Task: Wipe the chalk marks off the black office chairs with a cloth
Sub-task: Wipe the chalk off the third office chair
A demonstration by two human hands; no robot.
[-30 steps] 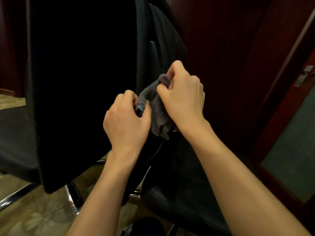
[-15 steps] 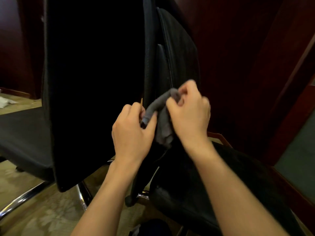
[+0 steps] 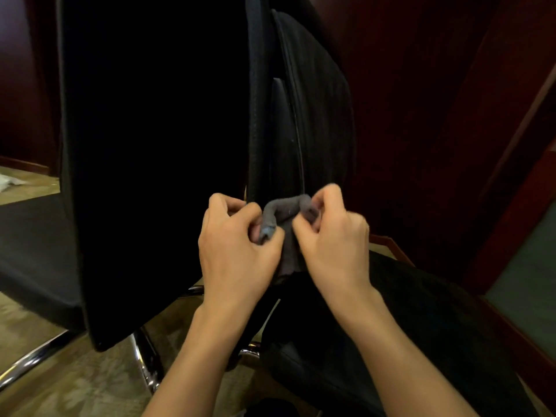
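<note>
A bunched grey cloth [image 3: 284, 216] sits between both hands at the middle of the view. My left hand [image 3: 237, 251] pinches its left end with thumb and curled fingers. My right hand [image 3: 332, 242] pinches its right end the same way. Behind the hands stand two black office chairs: the broad back of one [image 3: 150, 145] fills the left, and the backrest of the other [image 3: 316, 115] stands just right of it, its seat [image 3: 421, 326] below my right forearm. No chalk marks show on the dark surfaces.
Chrome chair legs [image 3: 144, 365] cross the patterned carpet [image 3: 75, 380] at lower left. Dark red wood panelling [image 3: 436, 115] and a door frame [image 3: 517, 206] close off the right side. A pale scrap [image 3: 9, 183] lies on the floor at far left.
Both hands have sunk lower in the view with the cloth, and the view has tilted up the chair backs. The cloth's roll now lies more level between the hands.
</note>
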